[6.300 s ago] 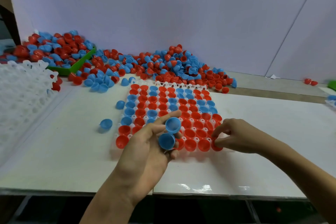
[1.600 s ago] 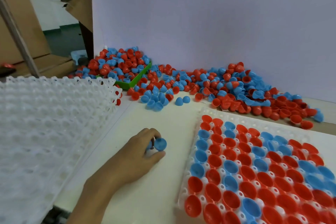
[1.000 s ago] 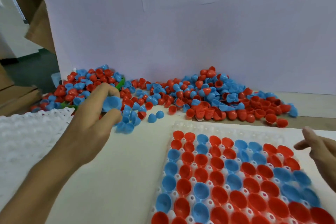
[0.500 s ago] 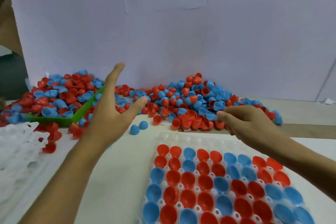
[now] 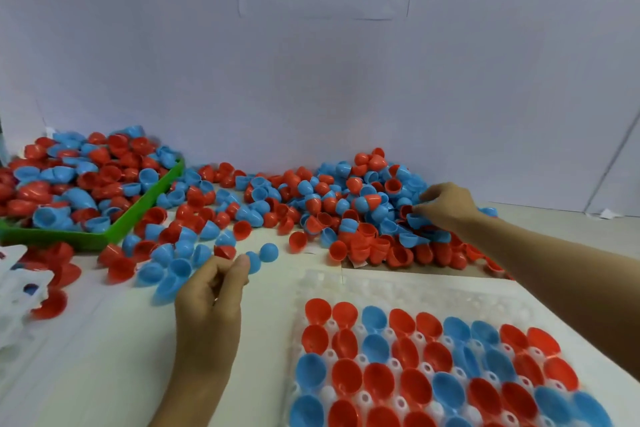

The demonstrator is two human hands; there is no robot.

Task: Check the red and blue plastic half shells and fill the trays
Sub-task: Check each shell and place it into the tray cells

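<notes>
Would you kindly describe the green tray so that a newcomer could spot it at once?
Look to the far left of the white table, against the pale back wall. There sits the green tray, heaped with red and blue half shells. It is the only green thing in view, unlike the white moulded tray nearer the person.

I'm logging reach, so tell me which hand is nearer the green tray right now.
Left. The left hand is on the white table just right of the green tray, fingers near loose blue shells. The right hand is far to the right, in the main pile.
</notes>
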